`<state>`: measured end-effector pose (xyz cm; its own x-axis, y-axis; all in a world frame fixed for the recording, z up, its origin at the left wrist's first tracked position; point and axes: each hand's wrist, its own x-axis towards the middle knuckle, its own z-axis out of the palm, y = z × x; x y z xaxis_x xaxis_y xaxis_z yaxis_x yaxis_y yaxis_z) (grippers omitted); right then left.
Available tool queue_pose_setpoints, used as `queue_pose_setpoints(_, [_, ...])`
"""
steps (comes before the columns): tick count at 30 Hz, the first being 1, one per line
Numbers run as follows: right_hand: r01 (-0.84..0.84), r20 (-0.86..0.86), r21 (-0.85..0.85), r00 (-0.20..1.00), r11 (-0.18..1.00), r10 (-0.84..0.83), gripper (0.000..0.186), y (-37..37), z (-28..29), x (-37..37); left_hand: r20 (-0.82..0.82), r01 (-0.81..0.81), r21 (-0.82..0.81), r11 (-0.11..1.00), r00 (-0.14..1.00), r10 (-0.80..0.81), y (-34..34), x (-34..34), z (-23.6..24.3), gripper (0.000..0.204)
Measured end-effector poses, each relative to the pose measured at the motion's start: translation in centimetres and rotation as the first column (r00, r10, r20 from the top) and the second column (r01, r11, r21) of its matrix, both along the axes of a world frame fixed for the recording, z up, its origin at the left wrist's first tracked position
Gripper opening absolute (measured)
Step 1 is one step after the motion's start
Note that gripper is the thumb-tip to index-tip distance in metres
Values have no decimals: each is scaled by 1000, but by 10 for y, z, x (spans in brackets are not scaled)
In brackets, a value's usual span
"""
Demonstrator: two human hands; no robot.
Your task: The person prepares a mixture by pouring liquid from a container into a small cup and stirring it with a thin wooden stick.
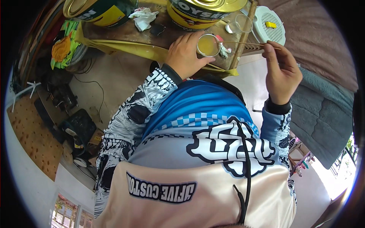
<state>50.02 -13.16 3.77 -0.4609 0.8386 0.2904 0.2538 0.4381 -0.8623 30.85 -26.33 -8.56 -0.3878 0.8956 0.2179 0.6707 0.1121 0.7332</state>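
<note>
My left hand (185,53) grips a small clear cup (208,45) filled with yellowish liquid, resting on a brown wooden tabletop (121,32). My right hand (280,70) pinches a thin wooden stick (243,43) that reaches left to the cup's rim. A bit of crumpled coloured material (224,50) lies just right of the cup, under the stick.
Two large yellow paint cans (100,11) (201,13) stand at the back of the table, with a crumpled white rag (143,17) between them. An empty clear cup (243,22) and a white perforated stool (269,24) are at the right. Grey cloth (323,114) drapes further right. Dark tools (72,121) clutter the floor at the left.
</note>
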Motion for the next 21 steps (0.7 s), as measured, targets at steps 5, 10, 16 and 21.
queue_pose_setpoints(5, [-9, 15, 35, 1000, 999, 9, 19, 1, 8, -2, 13, 1, -11, 1000, 1000, -1, 0, -3, 1, 80])
queue_pose_setpoints(10, [-28, 19, 32, 999, 999, 28, 19, 1, 7, -4, 8, 11, -23, 1000, 1000, -11, 0, -4, 2, 82])
queue_pose_setpoints(16, [-33, 24, 14, 999, 999, 33, 20, 2, 8, -3, 11, 31, -32, 999, 999, -30, -1, -5, 1, 84])
queue_pose_setpoints(21, [-27, 5, -11, 1000, 1000, 27, 19, 3, 1, -3, 40, 40, -31, 999, 998, -39, -1, -5, -1, 83])
